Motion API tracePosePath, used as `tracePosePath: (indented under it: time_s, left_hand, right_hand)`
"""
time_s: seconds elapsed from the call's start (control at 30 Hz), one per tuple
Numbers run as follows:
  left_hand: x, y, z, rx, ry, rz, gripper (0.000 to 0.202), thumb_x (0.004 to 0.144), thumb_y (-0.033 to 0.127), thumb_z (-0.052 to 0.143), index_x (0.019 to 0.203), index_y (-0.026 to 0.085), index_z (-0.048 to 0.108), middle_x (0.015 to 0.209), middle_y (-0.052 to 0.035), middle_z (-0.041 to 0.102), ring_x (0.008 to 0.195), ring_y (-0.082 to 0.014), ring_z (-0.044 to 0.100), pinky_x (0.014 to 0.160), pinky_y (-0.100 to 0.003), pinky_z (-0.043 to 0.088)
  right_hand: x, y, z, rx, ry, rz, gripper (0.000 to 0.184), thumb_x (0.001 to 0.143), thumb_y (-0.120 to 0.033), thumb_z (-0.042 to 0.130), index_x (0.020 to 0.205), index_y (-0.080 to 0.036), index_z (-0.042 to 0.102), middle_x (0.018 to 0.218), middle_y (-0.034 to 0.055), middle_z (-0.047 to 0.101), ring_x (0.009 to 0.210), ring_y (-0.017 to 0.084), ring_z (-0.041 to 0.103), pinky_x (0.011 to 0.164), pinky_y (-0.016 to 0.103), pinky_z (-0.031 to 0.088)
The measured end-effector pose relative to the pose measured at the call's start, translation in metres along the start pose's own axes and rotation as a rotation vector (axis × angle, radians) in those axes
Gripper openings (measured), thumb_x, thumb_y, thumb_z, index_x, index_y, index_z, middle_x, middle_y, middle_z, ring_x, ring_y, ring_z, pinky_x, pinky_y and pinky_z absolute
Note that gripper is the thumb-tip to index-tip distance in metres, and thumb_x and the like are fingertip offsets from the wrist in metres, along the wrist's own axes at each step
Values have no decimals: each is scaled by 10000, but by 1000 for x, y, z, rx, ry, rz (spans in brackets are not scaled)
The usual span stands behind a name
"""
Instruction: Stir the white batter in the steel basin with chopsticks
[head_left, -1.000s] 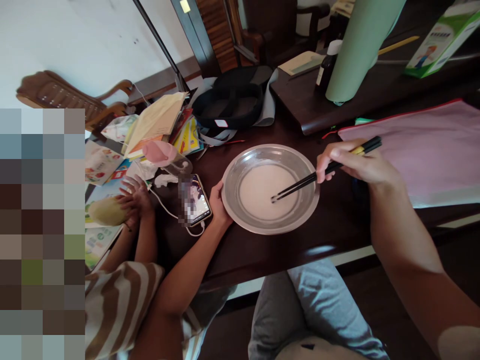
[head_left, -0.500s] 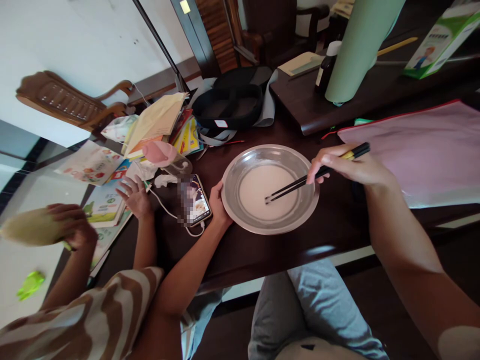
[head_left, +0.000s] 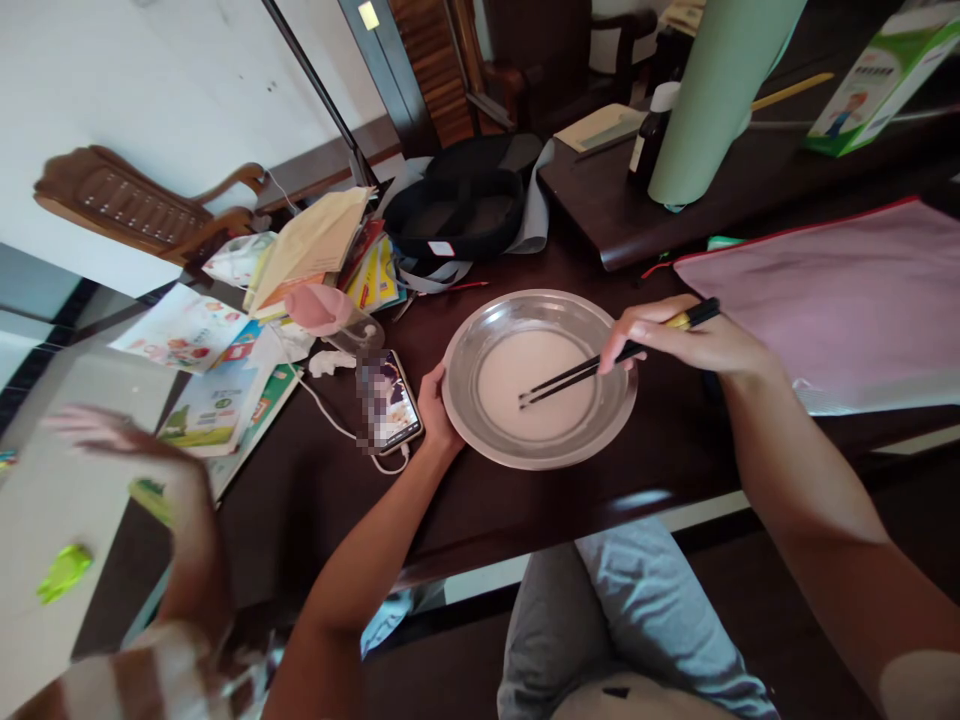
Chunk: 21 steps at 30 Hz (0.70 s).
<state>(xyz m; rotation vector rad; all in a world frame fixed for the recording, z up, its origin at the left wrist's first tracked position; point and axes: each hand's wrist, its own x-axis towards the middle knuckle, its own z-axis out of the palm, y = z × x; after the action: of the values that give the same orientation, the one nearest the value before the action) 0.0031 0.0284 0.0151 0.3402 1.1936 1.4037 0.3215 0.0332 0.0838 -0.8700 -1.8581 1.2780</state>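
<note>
A wide metal bowl (head_left: 465,400) rests on the dark wooden table in front of me. Inside it lies a smooth, whitish liquid (head_left: 517,370). My left hand (head_left: 439,408) grips the bowl's left rim, fingers under the edge and partly hidden. A pair of black chopsticks (head_left: 574,374) with gold bands is in my right hand (head_left: 675,340), which is closed around them above the bowl's right side. Their tips dip into the liquid near its middle. Just left of my left hand, a phone (head_left: 397,405) with a lit screen lies plugged into a white cable.
Another person's blurred arm (head_left: 195,520) reaches over the left table end beside booklets (head_left: 214,405). A pink-lidded bottle (head_left: 322,310), papers and a black strapped case (head_left: 454,215) stand behind. To the right are a pink zip pouch (head_left: 832,300) and a green cylinder (head_left: 712,110).
My right hand and the chopsticks have shifted slightly left across the liquid. The other person has leaned away to the left, one arm swinging over the booklets. My left hand stays put.
</note>
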Motion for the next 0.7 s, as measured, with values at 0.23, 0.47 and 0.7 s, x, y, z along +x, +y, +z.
tracePosePath:
  time_s: [0.23,0.47,0.7]
  left_hand:
    - [-1,0,1,-3,-32,9,250,704,431,825,656,222,698,631,14,725,801,-247,785,821,-336,618]
    - [-3,0,3,13,-45,8,240,735,435,808,668,231,701,642,8,737,834,-266,794,829,-351,626]
    - [-2,1,3,3,-42,17,215,757,393,787,650,219,718,644,16,737,741,-221,755,828,-335,618]
  right_hand:
    - [-2,1,-6,-31,256,-42,486,1040,-600,687,803,-223,882,774,76,819,666,169,664,614,306,501]
    - [-1,-1,-1,27,45,8,492,1040,-606,683,848,-201,886,833,97,854,728,194,751,632,306,559]
    - [-3,1,-7,-21,237,-46,463,1056,-564,685,820,-219,883,786,71,819,677,162,670,623,300,510]
